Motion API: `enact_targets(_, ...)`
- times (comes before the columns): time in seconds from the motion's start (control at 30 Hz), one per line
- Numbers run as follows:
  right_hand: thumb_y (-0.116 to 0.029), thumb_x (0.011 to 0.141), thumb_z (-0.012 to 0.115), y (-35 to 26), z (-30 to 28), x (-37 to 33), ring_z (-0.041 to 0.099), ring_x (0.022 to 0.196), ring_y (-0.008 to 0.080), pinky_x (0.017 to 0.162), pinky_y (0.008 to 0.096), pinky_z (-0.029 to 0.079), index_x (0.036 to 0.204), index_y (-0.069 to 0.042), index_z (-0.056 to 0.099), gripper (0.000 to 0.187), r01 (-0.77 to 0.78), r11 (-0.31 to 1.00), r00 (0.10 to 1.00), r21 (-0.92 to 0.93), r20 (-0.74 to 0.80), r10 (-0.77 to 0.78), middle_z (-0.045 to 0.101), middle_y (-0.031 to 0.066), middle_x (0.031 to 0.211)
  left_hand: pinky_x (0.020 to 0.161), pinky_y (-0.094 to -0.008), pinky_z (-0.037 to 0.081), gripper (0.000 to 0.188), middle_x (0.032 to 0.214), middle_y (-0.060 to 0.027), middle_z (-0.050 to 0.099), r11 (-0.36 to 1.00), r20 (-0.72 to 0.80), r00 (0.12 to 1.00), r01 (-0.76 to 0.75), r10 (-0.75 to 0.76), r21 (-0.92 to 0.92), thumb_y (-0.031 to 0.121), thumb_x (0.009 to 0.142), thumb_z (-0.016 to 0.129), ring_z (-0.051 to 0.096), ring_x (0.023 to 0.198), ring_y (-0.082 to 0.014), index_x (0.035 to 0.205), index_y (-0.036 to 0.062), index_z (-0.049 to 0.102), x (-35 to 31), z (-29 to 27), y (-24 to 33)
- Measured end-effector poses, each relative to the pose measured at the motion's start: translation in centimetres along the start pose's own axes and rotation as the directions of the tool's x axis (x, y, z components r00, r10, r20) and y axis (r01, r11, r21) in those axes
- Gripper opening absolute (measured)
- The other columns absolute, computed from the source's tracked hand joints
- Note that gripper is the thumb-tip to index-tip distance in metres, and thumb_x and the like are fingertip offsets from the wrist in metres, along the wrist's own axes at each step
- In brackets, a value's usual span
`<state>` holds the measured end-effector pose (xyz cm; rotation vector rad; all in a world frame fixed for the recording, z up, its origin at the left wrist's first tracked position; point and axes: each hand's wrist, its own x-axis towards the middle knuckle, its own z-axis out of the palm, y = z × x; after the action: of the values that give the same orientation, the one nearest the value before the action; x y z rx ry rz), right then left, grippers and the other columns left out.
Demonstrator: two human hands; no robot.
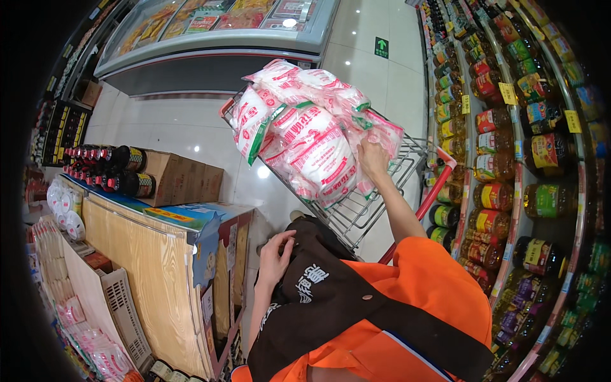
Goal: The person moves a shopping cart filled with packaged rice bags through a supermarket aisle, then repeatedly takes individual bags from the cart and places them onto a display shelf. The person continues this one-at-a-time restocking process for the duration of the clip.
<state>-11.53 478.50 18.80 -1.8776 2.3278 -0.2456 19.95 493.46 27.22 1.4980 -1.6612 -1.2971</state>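
Observation:
Several clear plastic bags of white grains with pink and green print [318,153] are heaped in a wire shopping cart [363,219] in front of me. My right hand [374,158] grips a bag [386,134] at the right side of the heap; its fingertips are partly hidden against the plastic. My left hand [275,254] hangs before my dark apron [312,274], left of the cart, its fingers loosely bent and holding nothing. The cart's red handle [436,184] runs along its right end, beside my right forearm.
Shelves of bottled oil [493,165] line the right side. A glass-topped freezer [216,57] stands beyond the cart. To the left, a wooden display stand [140,248] bears dark bottles [121,169] and a cardboard box [181,178]. Pale floor tiles [363,76] lie between them.

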Motion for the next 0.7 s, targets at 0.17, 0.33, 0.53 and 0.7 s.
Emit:
enact_targets(0.17, -0.022, 0.077, 0.059, -3.3, 0.4, 0.9, 0.052, 0.099, 0.0276, 0.079, 0.0449, 0.041, 0.093, -0.007, 0.059, 0.022, 0.226, 0.970, 0.956, -0.092, -0.171, -0.239, 0.058, 0.0123, 0.096, 0.069, -0.0302, 0.048, 0.020, 0.085, -0.0113, 0.062, 1.000, 0.010, 1.000, -0.018, 0.018, 0.002, 0.006, 0.085, 0.055, 0.061, 0.074, -0.0229, 0.104, 0.0039, 0.060, 0.7, 0.0, 0.1)
enact_targets(0.33, -0.016, 0.070, 0.067, -4.7, 1.3, 3.1, 0.051, 0.099, 0.0294, 0.085, 0.0441, 0.039, 0.098, -0.007, 0.054, 0.032, 0.243, 0.967, 0.957, 0.079, -0.181, -0.226, 0.053, 0.0132, 0.101, 0.070, -0.0306, 0.048, 0.020, 0.085, -0.0114, 0.062, 1.000, -0.015, 1.000, -0.014, 0.014, 0.027, 0.006, 0.084, 0.056, 0.061, 0.076, -0.0221, 0.104, 0.0036, 0.059, 0.5, -0.8, 0.5)
enact_targets(0.53, -0.021, 0.071, 0.066, -3.8, 2.0, 3.1, 0.057, 0.092, 0.0333, 0.078, 0.0463, 0.044, 0.100, -0.005, 0.050, 0.037, 0.098, 0.995, 0.985, 0.025, -0.147, -0.093, 0.058, 0.0153, 0.100, 0.071, -0.0304, 0.048, 0.021, 0.085, -0.0107, 0.064, 0.992, -0.096, 0.989, 0.108, -0.114, -0.067, 0.006, 0.085, 0.056, 0.062, 0.077, -0.0203, 0.105, 0.0031, 0.059, -1.2, -0.8, -1.0)
enact_targets(0.7, -0.025, 0.074, 0.059, -3.0, 2.1, 3.4, 0.062, 0.081, 0.0353, 0.065, 0.0486, 0.048, 0.099, -0.004, 0.050, 0.034, 0.061, 0.998, 0.995, 0.010, -0.074, -0.061, 0.063, 0.0168, 0.093, 0.071, -0.0307, 0.048, 0.021, 0.085, -0.0108, 0.064, 0.990, -0.093, 0.986, 0.132, -0.136, -0.049, 0.006, 0.085, 0.056, 0.062, 0.076, -0.0211, 0.105, 0.0031, 0.059, -1.3, -0.9, -0.8)
